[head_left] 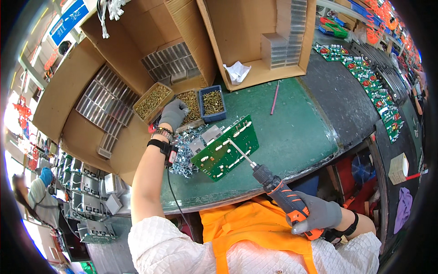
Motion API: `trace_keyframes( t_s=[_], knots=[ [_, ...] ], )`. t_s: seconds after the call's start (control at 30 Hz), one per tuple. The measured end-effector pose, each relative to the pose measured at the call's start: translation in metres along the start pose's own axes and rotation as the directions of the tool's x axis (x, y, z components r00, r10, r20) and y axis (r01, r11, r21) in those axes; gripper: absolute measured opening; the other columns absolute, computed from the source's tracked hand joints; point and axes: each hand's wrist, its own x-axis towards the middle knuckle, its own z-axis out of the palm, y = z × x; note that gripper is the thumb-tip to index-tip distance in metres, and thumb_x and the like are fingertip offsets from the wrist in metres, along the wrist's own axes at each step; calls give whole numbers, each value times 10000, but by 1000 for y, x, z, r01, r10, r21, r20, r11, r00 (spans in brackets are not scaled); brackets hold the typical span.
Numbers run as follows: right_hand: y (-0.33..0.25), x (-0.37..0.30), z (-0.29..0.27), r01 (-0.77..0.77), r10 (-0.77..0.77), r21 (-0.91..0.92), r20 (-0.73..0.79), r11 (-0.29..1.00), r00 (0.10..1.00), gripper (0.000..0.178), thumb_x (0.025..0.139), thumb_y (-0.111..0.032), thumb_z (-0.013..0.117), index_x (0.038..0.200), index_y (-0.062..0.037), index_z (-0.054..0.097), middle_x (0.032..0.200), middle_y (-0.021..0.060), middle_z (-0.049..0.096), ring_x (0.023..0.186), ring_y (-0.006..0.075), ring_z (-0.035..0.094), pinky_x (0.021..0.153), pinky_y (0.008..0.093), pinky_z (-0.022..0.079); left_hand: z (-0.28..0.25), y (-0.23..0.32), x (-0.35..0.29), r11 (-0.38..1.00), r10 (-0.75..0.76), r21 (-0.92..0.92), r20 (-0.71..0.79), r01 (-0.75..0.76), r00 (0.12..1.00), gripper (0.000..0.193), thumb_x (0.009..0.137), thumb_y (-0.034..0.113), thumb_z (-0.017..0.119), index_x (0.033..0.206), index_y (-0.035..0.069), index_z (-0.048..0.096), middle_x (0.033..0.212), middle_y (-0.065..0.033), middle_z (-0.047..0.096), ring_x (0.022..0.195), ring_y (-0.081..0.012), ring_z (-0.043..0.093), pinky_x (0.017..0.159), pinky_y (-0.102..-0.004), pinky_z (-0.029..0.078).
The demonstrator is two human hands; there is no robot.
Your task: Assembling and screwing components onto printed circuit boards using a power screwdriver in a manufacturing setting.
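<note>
My right hand [319,213], in a grey glove, grips an orange and black electric screwdriver [283,196]. Its long bit points up and left across the solder side of a green circuit board [237,146]; whether the tip touches the board cannot be made out. The board stands tilted on the bench with silver metal blocks [211,134] behind it. My left hand [174,114], also gloved, is at the middle screw bin [190,101] with its fingers curled in; anything between them is hidden. Loose silver screws [185,153] lie in a heap beside my left wrist.
A tray of brass-coloured screws [153,101] and a blue bin [212,104] flank the middle one. Cardboard boxes [219,41] with finned metal parts stand behind. On the green bench [292,132] lies a pink stick [274,97]. Several circuit boards [372,84] line the right. Another person [43,196] is far left.
</note>
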Motion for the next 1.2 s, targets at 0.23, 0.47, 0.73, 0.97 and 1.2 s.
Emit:
trace_keyframes(
  t_s=[0.23,0.47,0.73,0.97,1.2],
  knots=[
    [-8,10,5,20,-19,-118,13,993,1000,968,674,-248,875,1423,-22,305,964,44,554,806,124,551,719,290,510,-13,-5,-13,842,42,-539,5,-32,999,169,904,128,626,1055,58,654,882,-21,663,779,-130,607,726,-268,491],
    [-14,16,9,44,-35,-192,51,980,998,899,687,-254,871,1380,-22,348,988,45,548,827,125,532,756,271,495,-49,35,-71,546,275,-834,87,-81,958,212,870,218,702,977,45,643,702,-19,556,617,-102,522,537,-241,404],
    [-28,12,12,68,-34,-281,126,957,992,880,698,-323,863,1358,-23,365,1044,69,545,928,134,528,817,289,480,-60,75,-141,292,507,-951,64,-102,859,410,646,323,864,809,29,629,740,-45,588,650,-153,552,586,-272,421],
    [-25,14,10,49,4,-384,135,922,991,887,688,-345,861,1354,-17,376,1012,65,565,862,133,557,774,285,490,-73,85,-156,442,462,-886,94,-137,882,383,597,280,886,740,0,668,758,-66,633,700,-169,593,637,-291,447],
    [-23,13,7,80,-8,-441,162,894,987,877,688,-364,853,1352,-35,384,1002,75,566,807,148,576,721,292,502,-80,85,-152,518,552,-818,99,-248,828,341,574,222,891,689,5,654,729,-73,649,690,-184,614,622,-297,447]
  ],
)
